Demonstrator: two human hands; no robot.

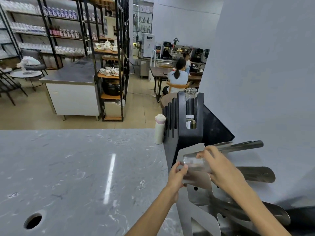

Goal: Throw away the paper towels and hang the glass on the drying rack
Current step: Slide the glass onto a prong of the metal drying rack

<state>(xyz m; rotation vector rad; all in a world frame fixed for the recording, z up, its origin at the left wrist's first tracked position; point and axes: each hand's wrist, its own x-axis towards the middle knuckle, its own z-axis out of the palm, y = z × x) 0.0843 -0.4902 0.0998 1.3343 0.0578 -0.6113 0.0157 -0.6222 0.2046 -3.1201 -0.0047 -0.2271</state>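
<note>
Here, both the left hand (177, 174) and right hand (219, 166) grip one clear glass (196, 161) against the steel drying rack (197, 181); one white bottle (159, 129) stands behind the rack on the grey tabletop (85, 167).

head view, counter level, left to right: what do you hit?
Round hole in the counter → white bottle → left hand → glass → right hand → metal prongs of the drying rack.

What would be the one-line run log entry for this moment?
stage: hanging glass | right hand: on glass | left hand: steadies drying rack | paper towels: not visible
</note>
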